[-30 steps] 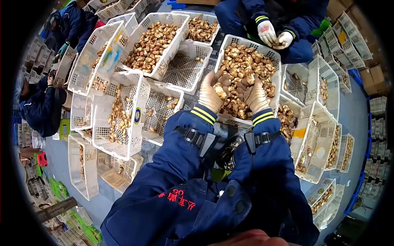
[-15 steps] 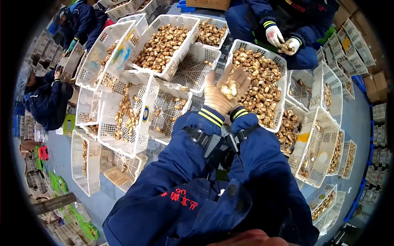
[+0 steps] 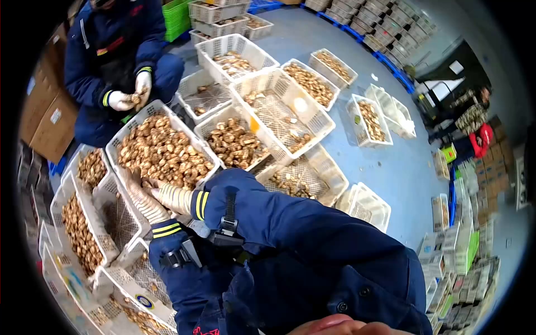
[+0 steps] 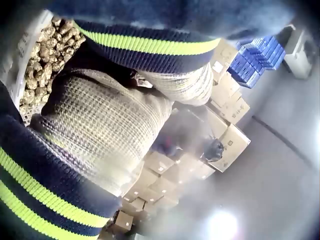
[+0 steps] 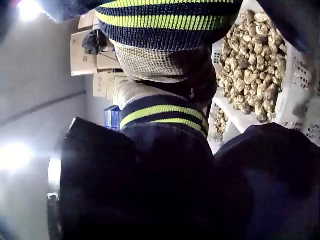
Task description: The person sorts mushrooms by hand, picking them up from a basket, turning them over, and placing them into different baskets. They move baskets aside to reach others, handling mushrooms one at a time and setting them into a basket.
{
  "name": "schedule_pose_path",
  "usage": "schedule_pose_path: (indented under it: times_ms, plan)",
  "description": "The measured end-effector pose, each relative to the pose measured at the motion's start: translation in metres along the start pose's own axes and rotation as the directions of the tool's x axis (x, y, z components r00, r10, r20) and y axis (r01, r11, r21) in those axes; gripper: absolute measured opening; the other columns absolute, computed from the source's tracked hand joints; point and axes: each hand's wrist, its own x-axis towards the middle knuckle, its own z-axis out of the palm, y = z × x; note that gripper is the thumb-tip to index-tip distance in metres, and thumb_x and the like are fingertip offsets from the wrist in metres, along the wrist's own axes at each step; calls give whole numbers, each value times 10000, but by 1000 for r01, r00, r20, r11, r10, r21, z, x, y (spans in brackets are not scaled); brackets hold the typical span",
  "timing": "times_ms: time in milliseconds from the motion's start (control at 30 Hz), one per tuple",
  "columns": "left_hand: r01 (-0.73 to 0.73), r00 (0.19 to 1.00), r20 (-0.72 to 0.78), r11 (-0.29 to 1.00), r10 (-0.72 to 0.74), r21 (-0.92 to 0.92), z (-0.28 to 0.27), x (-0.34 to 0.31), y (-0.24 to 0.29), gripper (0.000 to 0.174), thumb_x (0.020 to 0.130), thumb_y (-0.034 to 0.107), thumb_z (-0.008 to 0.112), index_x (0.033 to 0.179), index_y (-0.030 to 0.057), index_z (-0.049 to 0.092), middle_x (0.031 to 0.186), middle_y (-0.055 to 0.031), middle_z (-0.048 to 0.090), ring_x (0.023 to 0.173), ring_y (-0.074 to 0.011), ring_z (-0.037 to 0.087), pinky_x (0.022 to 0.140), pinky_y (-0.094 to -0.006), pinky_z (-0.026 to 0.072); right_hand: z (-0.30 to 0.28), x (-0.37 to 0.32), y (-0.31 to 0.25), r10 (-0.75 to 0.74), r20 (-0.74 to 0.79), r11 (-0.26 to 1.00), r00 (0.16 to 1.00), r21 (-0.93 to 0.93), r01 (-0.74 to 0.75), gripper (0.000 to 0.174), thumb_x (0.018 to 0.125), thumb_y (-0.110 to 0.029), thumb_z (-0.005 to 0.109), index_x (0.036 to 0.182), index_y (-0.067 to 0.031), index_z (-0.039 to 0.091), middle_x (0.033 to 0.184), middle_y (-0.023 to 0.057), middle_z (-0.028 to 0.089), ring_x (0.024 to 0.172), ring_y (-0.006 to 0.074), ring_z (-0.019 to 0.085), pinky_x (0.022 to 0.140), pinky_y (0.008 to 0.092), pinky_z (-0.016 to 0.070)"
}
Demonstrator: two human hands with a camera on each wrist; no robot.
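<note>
My gloved left hand (image 3: 144, 198) and gloved right hand (image 3: 174, 197) are close together in the head view, right at the near edge of a white crate (image 3: 207, 177) heaped with brown-and-cream mushrooms (image 3: 162, 151). Both knitted gloves have darker finger parts. The right hand's fingertips lie behind the left hand. In the left wrist view, the left glove's ribbed back (image 4: 105, 120) overlaps the other glove. The right wrist view shows the right glove (image 5: 160, 62) with its fingers in shadow. I cannot tell what lies between the palms.
Across the crate sits a person in white gloves (image 3: 120, 101) holding a small mushroom. White mesh crates (image 3: 290, 120) with mushrooms crowd both sides, some tilted onto others. Blue floor (image 3: 399, 178) stretches to the right, with stacked crates beyond. Cardboard boxes (image 3: 56, 125) stand at left.
The head view has swung to the right. Half a second ago my left palm lay flat with a mushroom on it; now the hands are together and that mushroom is out of sight.
</note>
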Motion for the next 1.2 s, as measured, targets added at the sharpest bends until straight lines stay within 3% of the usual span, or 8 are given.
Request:
schedule_pose_path:
  times_ms: [200, 333, 400, 500, 567, 733, 900, 1200]
  plan:
    - [40, 982, 182, 997, -52, 71, 4, 3, -19, 679, 929, 542, 437, 1388, 42, 400, 1250, -207, 538, 1140, -286, 524, 939, -407, 431, -20, -2, 4, 82, -156, 991, 984, 114, -65, 386, 916, -272, 592, 1219, -43, 523, 1059, 86, 620, 955, 182, 569, 844, 306, 470]
    - [124, 992, 33, 992, -125, 29, 2, -1, 0, 773, 892, 628, 383, 1398, 44, 369, 1303, -209, 499, 1170, -293, 502, 932, -440, 438, -14, -37, -50, 89, -137, 993, 987, 86, -78, 306, 872, -286, 622, 1078, -64, 583, 881, 35, 621, 821, 174, 585, 725, 303, 477]
    - [264, 963, -21, 959, -267, -103, -3, 4, 3, 751, 879, 612, 422, 1353, 29, 403, 1270, -191, 517, 1149, -299, 513, 905, -471, 449, -12, -51, -78, 183, -201, 982, 962, 71, -172, 470, 861, -357, 615, 1221, -71, 515, 1141, 141, 581, 1063, 252, 534, 908, 324, 438]
    - [528, 849, 156, 810, -504, -256, -30, 21, -33, 693, 878, 595, 446, 1341, 80, 436, 1229, -174, 539, 1079, -289, 541, 881, -430, 450, -44, -41, -61, 130, -1, 829, 992, 549, -108, 605, 826, -397, 671, 1324, -142, 441, 1285, 114, 496, 1195, 307, 430, 999, 496, 371]
    - [464, 885, 152, 807, -440, -365, -30, 22, -61, 763, 885, 625, 428, 1392, 61, 342, 1305, -195, 483, 1155, -334, 487, 999, -508, 331, -14, -60, -120, 76, -310, 849, 948, 519, 102, 578, 892, -407, 570, 1341, -93, 388, 1394, 81, 371, 1189, 231, 393, 954, 441, 393]
    - [510, 857, 154, 771, -491, -381, -24, 17, -48, 750, 942, 591, 297, 1405, 1, 302, 1350, -276, 439, 1237, -393, 450, 1043, -473, 332, -63, -48, -112, 18, 5, 807, 1000, 590, -17, 619, 927, -560, 431, 1324, -86, 394, 1334, 134, 454, 1226, 310, 441, 990, 483, 390]
    - [551, 833, 174, 761, -525, -342, -16, 14, -34, 752, 930, 607, 330, 1393, 15, 347, 1280, -218, 508, 1168, -345, 501, 1017, -443, 365, -72, -44, -107, 65, -34, 846, 997, 532, -36, 671, 949, -614, 279, 1320, -73, 417, 1280, 147, 480, 1185, 336, 475, 949, 508, 446]
    - [578, 815, 164, 758, -556, -304, -20, 20, -44, 634, 947, 550, 368, 1321, 42, 431, 1159, -166, 549, 1095, -320, 538, 972, -447, 399, -106, -31, -79, 69, -3, 873, 998, 485, -59, 534, 942, -501, 463, 1270, -79, 462, 1178, 77, 567, 1142, 275, 539, 936, 449, 492]
